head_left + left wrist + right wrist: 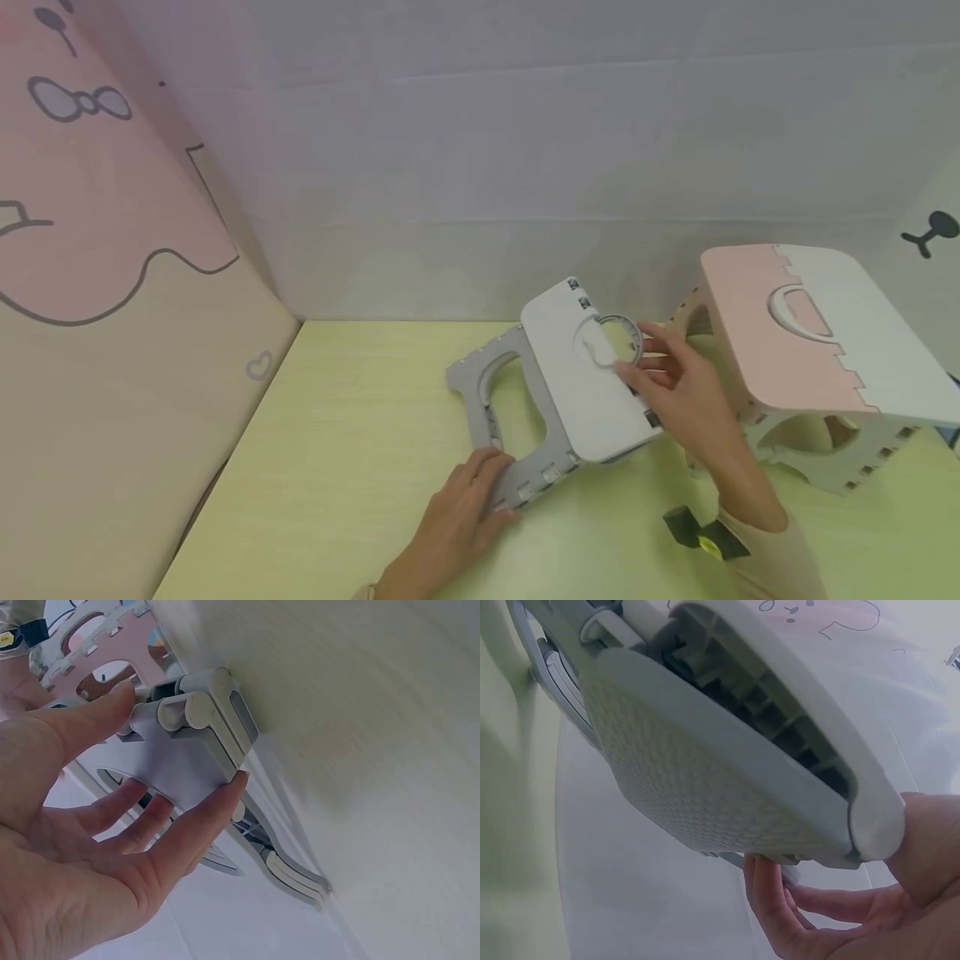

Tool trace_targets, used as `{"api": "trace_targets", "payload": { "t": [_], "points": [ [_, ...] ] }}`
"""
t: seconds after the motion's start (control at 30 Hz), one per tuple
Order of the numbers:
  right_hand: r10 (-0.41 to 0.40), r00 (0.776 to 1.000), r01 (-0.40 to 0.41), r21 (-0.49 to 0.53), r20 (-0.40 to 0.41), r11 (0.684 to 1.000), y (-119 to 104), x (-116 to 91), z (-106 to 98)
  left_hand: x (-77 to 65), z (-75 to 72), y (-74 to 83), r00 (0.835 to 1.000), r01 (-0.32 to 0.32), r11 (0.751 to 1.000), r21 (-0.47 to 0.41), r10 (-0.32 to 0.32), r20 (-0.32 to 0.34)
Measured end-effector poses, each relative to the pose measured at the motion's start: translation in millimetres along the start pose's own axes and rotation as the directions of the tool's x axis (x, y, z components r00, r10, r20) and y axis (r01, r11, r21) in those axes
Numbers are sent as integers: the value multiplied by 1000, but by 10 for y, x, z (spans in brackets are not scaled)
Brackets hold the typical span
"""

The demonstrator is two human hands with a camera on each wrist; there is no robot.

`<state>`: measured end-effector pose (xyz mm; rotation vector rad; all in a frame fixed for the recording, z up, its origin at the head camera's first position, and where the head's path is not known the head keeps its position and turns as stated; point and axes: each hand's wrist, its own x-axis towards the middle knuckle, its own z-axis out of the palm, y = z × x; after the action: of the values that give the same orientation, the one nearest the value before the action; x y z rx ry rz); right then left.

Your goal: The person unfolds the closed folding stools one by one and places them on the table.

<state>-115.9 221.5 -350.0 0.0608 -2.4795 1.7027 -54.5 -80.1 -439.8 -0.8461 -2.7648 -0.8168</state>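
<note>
A grey and white folding stool [600,408] stands tilted and partly folded on the table, its white top doubled over and a grey leg panel [470,400] slanting left. My left hand [457,508] grips the near lower end of that leg panel; in the left wrist view, thumb and fingers lie on either side of its hinged corner [187,754]. With thumb and fingers, my right hand [686,387] holds the folded top beside its round handle [639,342]. From the right wrist view, the folded halves lie close together, a dimpled half [697,772] under the other, with a narrow gap.
To the right, a pink and white folding stool [750,333] stands unfolded on the light yellow-green table [337,467]. A grey-white cloth wall [525,150] rises behind, and a pink and beige printed panel [112,250] borders the left side.
</note>
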Motion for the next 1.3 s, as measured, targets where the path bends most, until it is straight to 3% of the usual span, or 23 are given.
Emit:
{"api": "trace_targets", "payload": {
  "t": [0.33,0.7,0.93,1.3],
  "points": [
    [-76,996,76,4,-37,997,-32,-61,-5,21,13,14,999,-30,999,-12,30,-15],
    [-83,996,82,-15,-35,996,-97,-105,-44,35,44,-16,997,-78,997,-20,77,-29],
    [-170,982,169,-21,-82,985,-136,-126,-42,70,37,-36,995,-101,994,-47,101,-11],
    [-195,975,194,-25,-111,981,-223,-167,-57,136,59,-59,987,-152,982,-110,156,29]
  ]
}}
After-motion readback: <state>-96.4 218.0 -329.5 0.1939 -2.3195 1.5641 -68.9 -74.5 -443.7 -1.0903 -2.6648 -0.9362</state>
